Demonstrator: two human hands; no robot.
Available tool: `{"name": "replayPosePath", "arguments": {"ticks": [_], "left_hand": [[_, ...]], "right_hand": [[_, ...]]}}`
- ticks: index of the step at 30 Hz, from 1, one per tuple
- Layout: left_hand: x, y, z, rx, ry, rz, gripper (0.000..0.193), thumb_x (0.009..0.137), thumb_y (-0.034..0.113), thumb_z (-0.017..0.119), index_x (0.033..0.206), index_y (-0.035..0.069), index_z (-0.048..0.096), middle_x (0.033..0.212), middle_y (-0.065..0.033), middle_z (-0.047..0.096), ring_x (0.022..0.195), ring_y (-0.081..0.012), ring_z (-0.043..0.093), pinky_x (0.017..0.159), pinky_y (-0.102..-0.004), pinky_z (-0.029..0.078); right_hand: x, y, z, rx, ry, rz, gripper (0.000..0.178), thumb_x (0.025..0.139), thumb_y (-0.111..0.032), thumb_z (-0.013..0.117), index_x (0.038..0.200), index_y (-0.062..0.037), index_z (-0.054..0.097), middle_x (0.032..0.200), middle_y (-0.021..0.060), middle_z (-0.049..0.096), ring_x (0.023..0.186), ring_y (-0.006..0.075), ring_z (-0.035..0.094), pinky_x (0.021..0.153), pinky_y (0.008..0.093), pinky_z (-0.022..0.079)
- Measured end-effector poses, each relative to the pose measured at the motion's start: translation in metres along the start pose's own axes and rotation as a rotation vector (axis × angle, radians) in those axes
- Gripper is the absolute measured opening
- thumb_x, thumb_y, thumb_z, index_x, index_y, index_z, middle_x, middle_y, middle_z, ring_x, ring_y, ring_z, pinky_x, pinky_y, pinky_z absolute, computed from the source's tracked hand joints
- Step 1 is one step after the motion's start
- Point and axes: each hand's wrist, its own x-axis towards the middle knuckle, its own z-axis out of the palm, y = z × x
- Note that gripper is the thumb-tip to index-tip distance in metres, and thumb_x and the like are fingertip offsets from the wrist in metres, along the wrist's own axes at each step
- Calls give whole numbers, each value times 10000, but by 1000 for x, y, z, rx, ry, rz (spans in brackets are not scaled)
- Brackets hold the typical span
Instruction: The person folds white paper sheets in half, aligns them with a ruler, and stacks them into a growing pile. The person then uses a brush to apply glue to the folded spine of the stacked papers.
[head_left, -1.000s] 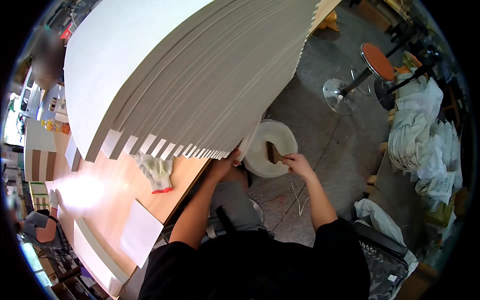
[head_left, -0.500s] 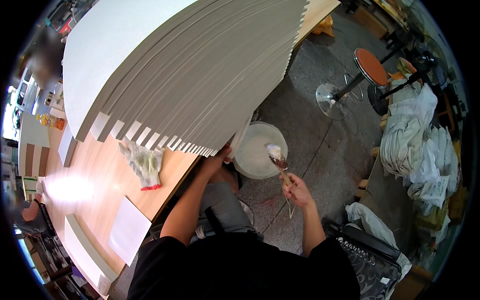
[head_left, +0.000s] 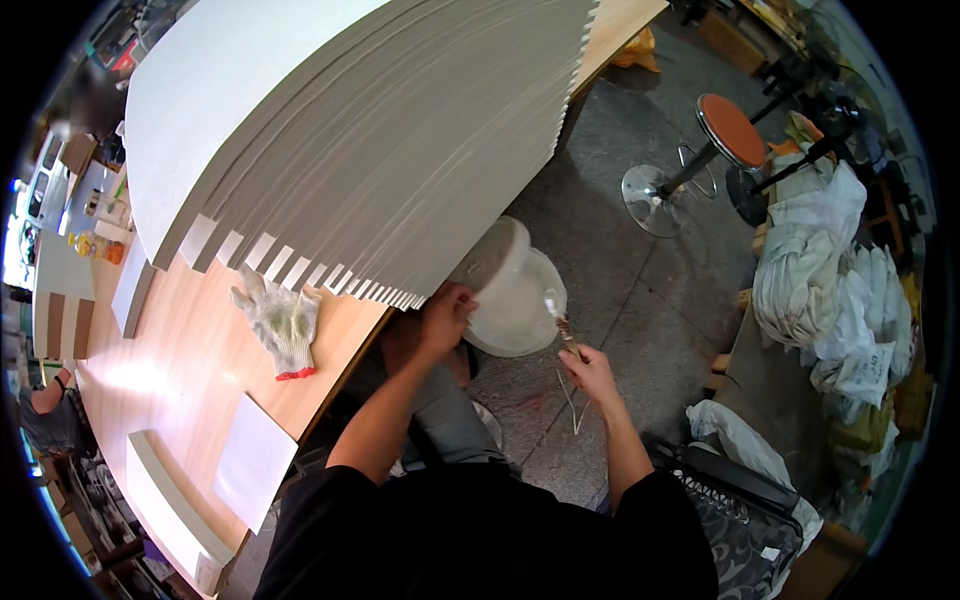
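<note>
My left hand [head_left: 447,314], at the table's near edge, grips the rim of a round whitish lid [head_left: 493,245], tilted beside and partly over a white bucket [head_left: 545,335] on the floor. The bucket's open top shows pale contents. In my right hand [head_left: 590,372] is a brush [head_left: 567,334], held by its handle with white stuff on its bristles. The bristle end is over the bucket's right rim; I cannot tell if it touches. A cord loop hangs from the handle. Fanned grey-edged curved boards [head_left: 400,150] overhang the table near my left hand.
On the wooden table [head_left: 185,350] lie a knitted glove [head_left: 282,328] with a red cuff, a white sheet [head_left: 255,462] and a curved strip [head_left: 172,510]. An orange-topped stool [head_left: 731,130] stands at the right, near piled white sacks [head_left: 815,265]. A black chair [head_left: 715,510] is close at my right.
The lid has turned from nearly edge-on to showing its face, and my left hand is further out from under the boards. The brush has shifted slightly right, its bristles more upright.
</note>
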Motion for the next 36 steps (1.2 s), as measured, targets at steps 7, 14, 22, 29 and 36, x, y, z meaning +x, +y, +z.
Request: {"name": "replayPosePath", "arguments": {"ticks": [7, 14, 22, 29, 36], "left_hand": [[-37, -13, 98, 474, -143, 173, 161, 967, 101, 646, 1121, 55, 643, 1240, -184, 594, 1095, -419, 671, 920, -519, 559], [-69, -2, 80, 726, -628, 183, 280, 991, 114, 568, 1228, 47, 701, 1258, -219, 683, 1122, -414, 679, 949, -515, 555], [-155, 397, -206, 8, -1091, 770, 366, 995, 324, 755, 1061, -36, 754, 1028, -189, 752, 969, -322, 730, 800, -403, 569], [-91, 481, -282, 552, 291, 903, 252, 1067, 219, 627, 1220, 53, 739, 1031, -13, 729, 765, -62, 519, 688, -236, 436], [-52, 460, -233, 880, 132, 844, 299, 1078, 181, 572, 1339, 94, 690, 1364, -103, 655, 1236, -249, 639, 1045, -353, 489]], "right_hand": [[-71, -51, -48, 339, -156, -141, 417, 1131, -352, 522, 1200, 38, 650, 722, 10, 575, 528, 54, 426, 504, 220, 346], [-85, -131, -13, 444, -291, -473, 534, 1141, -417, 467, 1254, 85, 609, 739, 29, 580, 543, 55, 442, 490, 223, 352], [-97, -271, 55, 69, -97, -752, 281, 1051, -307, 685, 1026, -27, 695, 714, -36, 566, 611, 22, 473, 554, 212, 379], [-106, -328, 85, 61, -137, -794, 348, 1021, -306, 733, 855, -15, 637, 679, -39, 540, 628, 28, 470, 553, 246, 382], [-60, -302, 84, -90, -8, -871, 366, 1000, -280, 753, 840, 15, 605, 671, -13, 485, 677, 60, 414, 584, 294, 387]]}}
